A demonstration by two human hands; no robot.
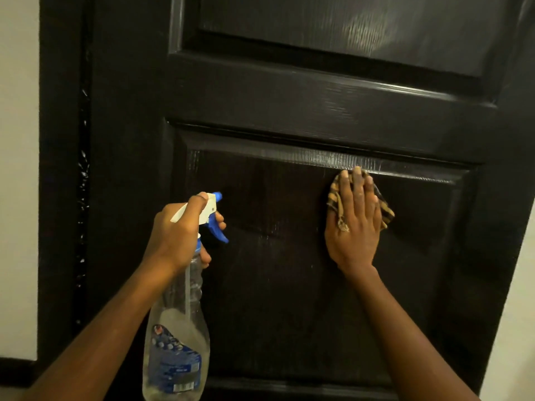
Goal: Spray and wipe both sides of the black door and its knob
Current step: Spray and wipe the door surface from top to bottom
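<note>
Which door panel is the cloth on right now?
The lower panel, near its top edge, where the right hand presses the cloth flat. The upper panel, above the cross rail, has no hand on it.

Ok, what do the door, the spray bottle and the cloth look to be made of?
Door: probably wood or moulded wood-grain panel, glossy black paint; grain lines and glare show.
Spray bottle: clear ribbed plastic, liquid visible inside; white-and-blue plastic trigger.
Cloth: soft woven fabric, tan-and-dark checks, crumpled folds.
</note>
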